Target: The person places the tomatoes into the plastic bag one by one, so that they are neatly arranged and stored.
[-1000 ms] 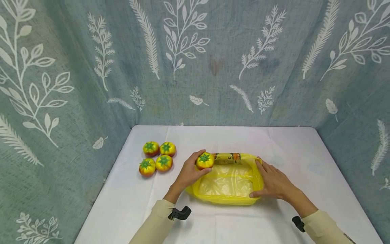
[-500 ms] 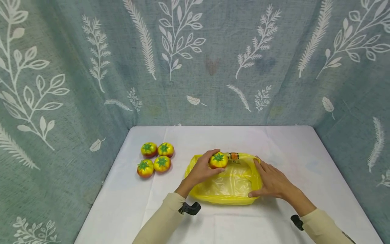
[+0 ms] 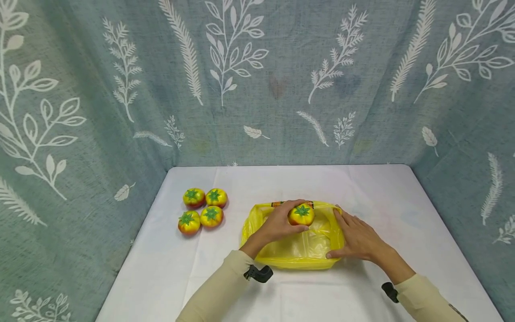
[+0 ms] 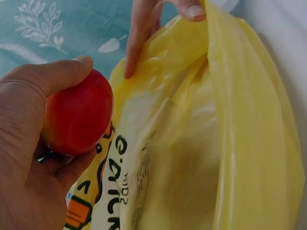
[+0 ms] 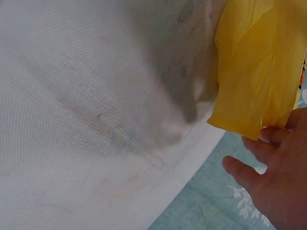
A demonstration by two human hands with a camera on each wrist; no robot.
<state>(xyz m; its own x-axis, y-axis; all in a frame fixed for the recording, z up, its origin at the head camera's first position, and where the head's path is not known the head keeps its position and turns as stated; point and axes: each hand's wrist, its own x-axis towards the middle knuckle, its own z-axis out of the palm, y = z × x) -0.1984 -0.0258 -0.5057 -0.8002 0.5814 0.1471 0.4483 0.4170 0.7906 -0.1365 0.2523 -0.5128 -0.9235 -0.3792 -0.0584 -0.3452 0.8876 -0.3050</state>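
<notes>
In the head view my left hand grips a toy tomato, yellow and red with a green star-shaped top. It is above the opening of a yellow plastic bag. The left wrist view shows the red underside of the toy tomato between thumb and fingers, beside the printed wall of the bag. My right hand holds the bag's right side, its thumb over the rim. In the right wrist view several fingers of the right hand meet the bag's edge; the rest are hidden.
Several matching toy tomatoes form a cluster on the left of the white-covered table. A grey-green curtain with white leaf prints closes off the back and sides.
My left hand has carried the toy tomato rightward, from the bag's left rim to over its opening. The right hand stays at the bag's right side. The head view has shifted slightly.
</notes>
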